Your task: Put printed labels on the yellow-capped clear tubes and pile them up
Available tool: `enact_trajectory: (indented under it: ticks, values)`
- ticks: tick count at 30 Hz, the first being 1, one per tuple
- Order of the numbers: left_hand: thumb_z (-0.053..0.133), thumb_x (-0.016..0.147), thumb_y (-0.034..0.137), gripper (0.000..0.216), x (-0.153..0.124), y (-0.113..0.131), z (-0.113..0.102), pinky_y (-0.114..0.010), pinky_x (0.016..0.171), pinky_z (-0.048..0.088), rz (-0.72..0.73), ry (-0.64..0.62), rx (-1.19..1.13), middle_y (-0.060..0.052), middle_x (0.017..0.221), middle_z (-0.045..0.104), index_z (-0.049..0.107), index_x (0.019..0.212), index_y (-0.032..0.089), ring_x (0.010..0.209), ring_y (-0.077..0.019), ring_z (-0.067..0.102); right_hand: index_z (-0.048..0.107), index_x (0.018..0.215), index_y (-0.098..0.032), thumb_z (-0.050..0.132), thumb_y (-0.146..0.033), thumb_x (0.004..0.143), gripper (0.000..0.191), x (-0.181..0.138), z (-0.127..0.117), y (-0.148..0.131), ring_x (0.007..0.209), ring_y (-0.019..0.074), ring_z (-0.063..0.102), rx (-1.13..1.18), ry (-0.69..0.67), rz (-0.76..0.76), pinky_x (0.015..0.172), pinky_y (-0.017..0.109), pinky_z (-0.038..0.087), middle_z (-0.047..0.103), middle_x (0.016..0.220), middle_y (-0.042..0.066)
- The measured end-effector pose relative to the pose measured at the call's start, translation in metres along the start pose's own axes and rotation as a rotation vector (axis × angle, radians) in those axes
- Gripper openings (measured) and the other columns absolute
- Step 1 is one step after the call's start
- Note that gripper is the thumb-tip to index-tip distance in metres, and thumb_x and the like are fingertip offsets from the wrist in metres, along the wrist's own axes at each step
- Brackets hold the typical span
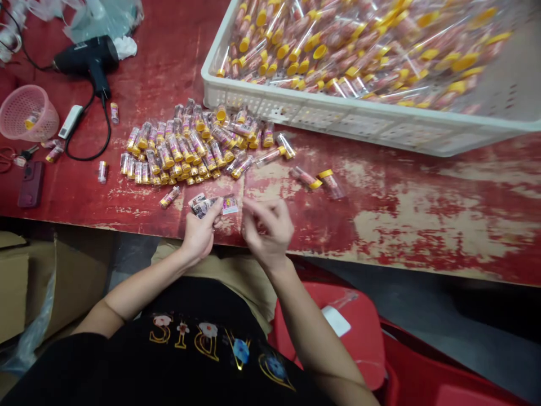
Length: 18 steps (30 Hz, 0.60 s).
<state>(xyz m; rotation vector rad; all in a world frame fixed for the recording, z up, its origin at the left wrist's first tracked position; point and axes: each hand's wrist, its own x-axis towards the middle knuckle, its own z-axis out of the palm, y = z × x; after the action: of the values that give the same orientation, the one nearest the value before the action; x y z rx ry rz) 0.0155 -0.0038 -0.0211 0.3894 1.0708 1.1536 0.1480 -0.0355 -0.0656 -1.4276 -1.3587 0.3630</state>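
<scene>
My left hand [198,228] is closed on a small stack of printed labels [207,205] at the near edge of the worn red table [401,214]. My right hand [267,225] hovers just right of it, fingers curled and blurred; whether anything is in them is unclear. A pile of small yellow-capped tubes [190,148] with labels lies just beyond my hands. Two clear tubes with yellow caps [319,179] lie loose to the right of the pile.
A white plastic crate [338,115] full of yellow-capped tubes fills the far right. A black heat gun [88,59] with its cord, a pink basket [27,111], a phone [30,183] and keys lie at the left. A red stool [359,332] stands below.
</scene>
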Motion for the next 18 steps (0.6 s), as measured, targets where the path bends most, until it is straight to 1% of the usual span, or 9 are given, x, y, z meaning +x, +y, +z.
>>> enact_trajectory:
  ticks: [2,4,5,7,10,12,14,16,18]
  values:
    - [0.093,0.055,0.034,0.043,0.000,0.000,-0.004,-0.017,0.048,0.033,-0.003,-0.015,0.106,0.005,0.060,0.055,0.058,0.066,0.013,0.051,-0.0030,0.044,0.071,0.115,-0.022,0.063,-0.036,0.090,0.029,0.003,-0.006,-0.007,0.065,0.0121,0.051,0.179,-0.046,0.243,0.063,0.027,0.047,0.054,0.075,0.000]
    - [0.092,0.057,0.036,0.039,0.001,0.000,-0.008,-0.018,0.052,0.040,-0.013,-0.045,0.201,0.001,0.067,0.063,0.066,0.074,0.012,0.057,-0.0056,0.053,0.073,0.101,-0.020,0.068,-0.044,0.085,0.029,0.007,-0.007,-0.014,0.064,0.0120,0.051,0.326,-0.149,0.380,0.062,0.027,0.045,0.056,0.072,-0.001]
    - [0.092,0.058,0.036,0.039,0.001,-0.001,-0.009,-0.018,0.053,0.042,-0.011,-0.052,0.223,0.000,0.072,0.066,0.068,0.078,0.012,0.060,-0.0065,0.056,0.073,0.092,-0.019,0.071,-0.046,0.083,0.029,0.008,-0.006,-0.016,0.065,0.0121,0.051,0.359,-0.178,0.398,0.063,0.027,0.045,0.058,0.071,-0.001]
    - [0.092,0.058,0.036,0.040,0.001,-0.005,-0.010,-0.017,0.052,0.041,0.016,-0.035,0.211,0.000,0.073,0.067,0.069,0.081,0.013,0.060,-0.0058,0.055,0.070,0.078,-0.019,0.073,-0.048,0.080,0.029,0.008,0.001,-0.021,0.068,0.0126,0.052,0.345,-0.131,0.390,0.066,0.027,0.044,0.059,0.071,0.000]
    - [0.091,0.058,0.041,0.042,0.003,-0.012,-0.009,-0.016,0.045,0.032,0.104,0.012,0.148,0.005,0.060,0.056,0.063,0.071,0.013,0.049,-0.0024,0.043,0.062,0.066,-0.019,0.066,-0.053,0.086,0.039,0.003,0.011,-0.024,0.067,0.0122,0.048,0.345,-0.017,0.413,0.064,0.027,0.042,0.051,0.067,-0.001]
    - [0.089,0.060,0.047,0.047,0.005,-0.015,-0.009,-0.018,0.043,0.027,0.147,0.022,0.129,0.008,0.053,0.049,0.055,0.064,0.015,0.044,-0.0016,0.035,0.061,0.071,-0.020,0.054,-0.057,0.092,0.043,0.001,0.010,-0.024,0.065,0.0121,0.047,0.489,-0.020,0.516,0.061,0.026,0.043,0.047,0.067,-0.001]
    - [0.088,0.062,0.049,0.052,0.007,-0.015,-0.009,-0.018,0.042,0.025,0.155,0.004,0.121,0.008,0.052,0.047,0.048,0.061,0.016,0.043,-0.0017,0.033,0.064,0.089,-0.023,0.049,-0.057,0.093,0.038,0.000,0.000,-0.022,0.067,0.0123,0.050,0.672,-0.051,0.602,0.060,0.026,0.046,0.050,0.075,0.000]
    - [0.088,0.062,0.049,0.053,0.008,-0.012,-0.012,-0.018,0.043,0.026,0.143,-0.036,0.121,0.008,0.052,0.047,0.045,0.062,0.017,0.044,-0.0021,0.033,0.063,0.110,-0.026,0.056,-0.050,0.090,0.032,0.000,-0.016,-0.022,0.076,0.0130,0.056,0.745,-0.079,0.570,0.064,0.026,0.050,0.054,0.088,0.002]
    - [0.089,0.062,0.048,0.054,0.008,-0.010,-0.014,-0.019,0.044,0.027,0.141,-0.070,0.134,0.008,0.052,0.045,0.044,0.062,0.018,0.044,-0.0026,0.034,0.059,0.119,-0.029,0.061,-0.042,0.088,0.034,0.000,-0.031,-0.027,0.085,0.0141,0.060,0.693,-0.082,0.468,0.068,0.026,0.053,0.054,0.097,0.003]
